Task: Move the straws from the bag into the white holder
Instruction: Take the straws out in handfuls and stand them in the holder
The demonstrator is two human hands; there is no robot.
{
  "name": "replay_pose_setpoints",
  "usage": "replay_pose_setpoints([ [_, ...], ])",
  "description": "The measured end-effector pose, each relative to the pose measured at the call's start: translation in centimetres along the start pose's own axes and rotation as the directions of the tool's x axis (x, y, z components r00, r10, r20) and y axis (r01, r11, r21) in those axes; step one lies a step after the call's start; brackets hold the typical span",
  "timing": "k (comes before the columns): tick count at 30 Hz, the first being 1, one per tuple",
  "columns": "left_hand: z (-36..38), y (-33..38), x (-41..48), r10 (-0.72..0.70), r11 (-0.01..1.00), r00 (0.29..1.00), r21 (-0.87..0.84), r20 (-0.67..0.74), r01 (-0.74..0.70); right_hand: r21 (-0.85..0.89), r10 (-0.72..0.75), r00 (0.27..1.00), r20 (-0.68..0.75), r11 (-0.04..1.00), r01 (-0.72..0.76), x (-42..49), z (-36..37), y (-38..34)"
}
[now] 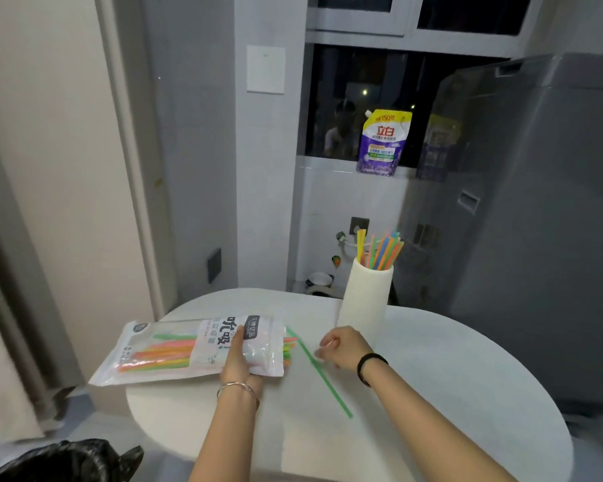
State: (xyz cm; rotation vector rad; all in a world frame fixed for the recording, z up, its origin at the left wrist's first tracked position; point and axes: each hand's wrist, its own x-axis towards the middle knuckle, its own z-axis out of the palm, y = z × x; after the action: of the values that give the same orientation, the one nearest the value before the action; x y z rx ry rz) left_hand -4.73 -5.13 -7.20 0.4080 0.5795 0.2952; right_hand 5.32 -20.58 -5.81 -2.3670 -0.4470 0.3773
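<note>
A clear plastic bag [174, 349] of coloured straws lies flat on the white round table [449, 394], its open end facing right with straw tips poking out. My left hand [239, 356] presses down on the bag near its mouth. One green straw [319, 370] slants across the table just right of the bag. My right hand [342, 346] pinches that green straw around its middle. The tall white holder [364, 300] stands behind my right hand, with several coloured straws [380, 250] upright in it.
A grey appliance [536, 220] rises close behind the table on the right. A purple detergent pouch [383, 144] stands on the windowsill. A black plastic bag [67, 460] sits at the lower left, beside a curtain.
</note>
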Motion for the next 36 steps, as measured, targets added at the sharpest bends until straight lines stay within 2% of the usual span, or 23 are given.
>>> replay_pose_setpoints([
  [3,-1.1,0.3,0.2,-0.017,1.000,0.999,0.019,0.030,0.016,-0.032,0.092,0.996,0.017,0.995,-0.091,0.2,2.1,1.3],
  [8,-2.1,1.0,0.9,-0.014,0.999,1.000,0.041,0.012,0.013,-0.040,0.144,0.990,0.005,0.989,-0.144,0.7,3.5,1.5],
  [16,-0.9,1.3,0.6,-0.040,0.998,0.998,0.044,0.056,0.038,-0.326,0.107,0.989,0.099,0.943,-0.069,0.6,2.7,1.6],
  [19,-0.5,0.9,0.2,-0.087,0.996,0.990,-0.007,0.107,0.089,-0.297,0.087,0.990,0.108,0.953,-0.051,-0.1,1.9,2.2],
  [22,0.1,0.7,0.2,-0.087,0.996,0.988,-0.003,0.131,0.088,-0.086,0.014,0.998,-0.061,0.996,-0.020,-0.6,-0.5,1.3],
  [24,0.6,0.4,-0.2,-0.080,0.997,0.990,-0.013,0.117,0.082,0.122,-0.032,0.981,-0.192,0.991,0.056,-1.1,-3.1,-0.3],
  [26,1.2,-0.1,-0.6,-0.066,0.997,0.991,-0.024,0.114,0.069,0.292,-0.089,0.945,-0.315,0.938,0.186,-1.8,-5.8,-2.2],
  [28,1.8,-0.7,-0.9,-0.059,0.997,0.994,-0.044,0.096,0.064,0.367,-0.146,0.873,-0.465,0.866,0.341,-2.5,-8.5,-4.0],
  [31,2.3,-1.5,-1.1,-0.099,0.994,0.993,-0.046,0.071,0.102,0.361,-0.172,0.743,-0.647,0.789,0.498,-3.2,-12.2,-5.7],
  [33,2.4,-1.8,-1.1,-0.114,0.993,0.991,-0.034,0.072,0.117,0.291,-0.183,0.676,-0.714,0.800,0.524,-3.0,-14.1,-6.2],
  [34,2.5,-1.9,-1.2,-0.113,0.993,0.991,-0.014,0.076,0.114,0.246,-0.189,0.660,-0.727,0.826,0.508,-2.8,-14.8,-6.3],
  [36,2.6,-2.3,-1.4,-0.100,0.995,0.991,0.019,0.086,0.099,0.166,-0.197,0.673,-0.713,0.885,0.434,-2.2,-15.5,-6.2],
])
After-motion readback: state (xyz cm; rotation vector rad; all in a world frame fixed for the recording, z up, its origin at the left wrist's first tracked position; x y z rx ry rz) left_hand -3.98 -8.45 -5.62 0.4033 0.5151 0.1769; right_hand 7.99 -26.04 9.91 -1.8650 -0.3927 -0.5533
